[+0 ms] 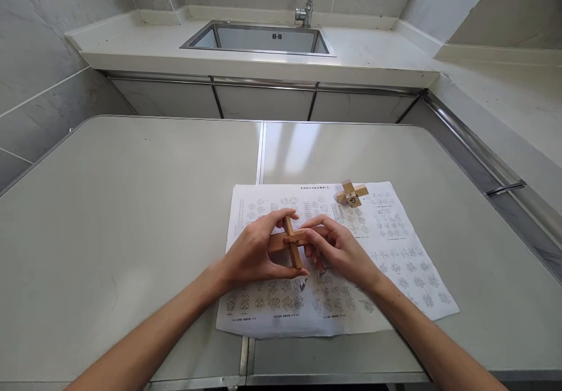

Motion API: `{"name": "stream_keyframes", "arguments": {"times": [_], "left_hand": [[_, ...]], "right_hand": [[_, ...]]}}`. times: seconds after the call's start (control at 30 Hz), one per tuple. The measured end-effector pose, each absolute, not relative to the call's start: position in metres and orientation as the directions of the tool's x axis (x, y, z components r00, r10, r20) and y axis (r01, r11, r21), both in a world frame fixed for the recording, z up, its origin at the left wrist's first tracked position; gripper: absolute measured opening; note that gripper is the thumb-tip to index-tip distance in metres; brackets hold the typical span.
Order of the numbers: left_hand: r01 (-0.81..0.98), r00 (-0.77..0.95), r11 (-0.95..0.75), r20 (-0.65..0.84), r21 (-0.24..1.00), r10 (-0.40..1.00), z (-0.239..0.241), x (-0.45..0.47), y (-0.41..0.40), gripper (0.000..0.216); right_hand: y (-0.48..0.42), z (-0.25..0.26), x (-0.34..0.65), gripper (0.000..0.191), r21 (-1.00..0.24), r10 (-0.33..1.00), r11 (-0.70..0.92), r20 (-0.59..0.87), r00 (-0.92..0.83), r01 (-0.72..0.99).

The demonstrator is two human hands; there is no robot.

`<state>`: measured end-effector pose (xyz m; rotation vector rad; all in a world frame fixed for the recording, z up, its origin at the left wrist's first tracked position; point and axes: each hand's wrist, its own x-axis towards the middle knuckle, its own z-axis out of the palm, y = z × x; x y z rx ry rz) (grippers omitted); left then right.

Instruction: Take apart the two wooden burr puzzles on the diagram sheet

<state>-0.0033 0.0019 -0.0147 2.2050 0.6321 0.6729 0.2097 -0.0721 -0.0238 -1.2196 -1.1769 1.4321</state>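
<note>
A wooden cross-shaped puzzle (pixel 292 243) made of interlocked bars is held just above a printed instruction sheet (pixel 395 250). My left hand (pixel 254 253) grips its left side, fingers curled over the top and thumb underneath. My right hand (pixel 336 250) pinches its right bar with fingertips pressed together. A second, smaller wooden cross puzzle (pixel 352 193) lies on the sheet's far edge, beyond my right hand and touched by neither hand.
The sheet lies on a grey folding table (pixel 132 215) with a seam down its middle. Behind it runs a white counter (pixel 132 45) with a steel sink (pixel 259 38) and tap (pixel 307 2). Another counter (pixel 504 98) runs along the right.
</note>
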Motion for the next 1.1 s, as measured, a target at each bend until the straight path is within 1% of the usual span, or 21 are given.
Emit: {"name": "stream_keyframes", "arguments": {"times": [0.2,0.4,0.57,0.67,0.73,0.9,0.97,1.1], "left_hand": [[0.211,0.739,-0.611,0.285,0.763,0.611,-0.01,-0.003,0.0,0.088],[0.119,0.737,-0.655,0.376,0.746,0.562,-0.01,-0.003,0.001,0.091],[0.051,0.726,-0.654,0.422,0.755,0.544,-0.011,-0.004,0.005,0.109],[0.069,0.661,-0.682,0.479,0.728,0.578,-0.012,-0.005,0.008,0.1],[0.104,0.647,-0.705,0.49,0.702,0.584,-0.011,-0.005,0.01,0.096],[0.132,0.707,-0.72,0.444,0.682,0.55,-0.007,-0.006,0.012,0.113],[0.136,0.732,-0.716,0.417,0.684,0.538,-0.005,-0.006,0.011,0.108],[0.15,0.729,-0.692,0.393,0.706,0.56,-0.003,-0.005,0.009,0.09]], "right_hand": [[-0.074,-0.021,0.21,0.031,-0.994,0.988,-0.107,-0.103,-0.113,-0.03],[-0.076,-0.019,0.207,0.028,-0.998,0.996,-0.036,-0.033,-0.082,-0.042],[-0.076,-0.016,0.207,0.029,-0.998,0.998,-0.019,-0.016,-0.059,-0.062],[-0.076,-0.015,0.208,0.028,-0.998,1.0,-0.01,-0.009,-0.018,-0.063],[-0.076,-0.015,0.208,0.029,-0.998,1.0,-0.001,-0.002,0.004,-0.057],[-0.076,-0.014,0.208,0.032,-0.998,1.0,0.008,0.009,-0.009,-0.057],[-0.075,-0.014,0.208,0.032,-0.998,0.999,0.013,0.014,-0.034,-0.056],[-0.074,-0.015,0.208,0.03,-0.998,0.998,0.016,0.019,-0.058,-0.058]]}}
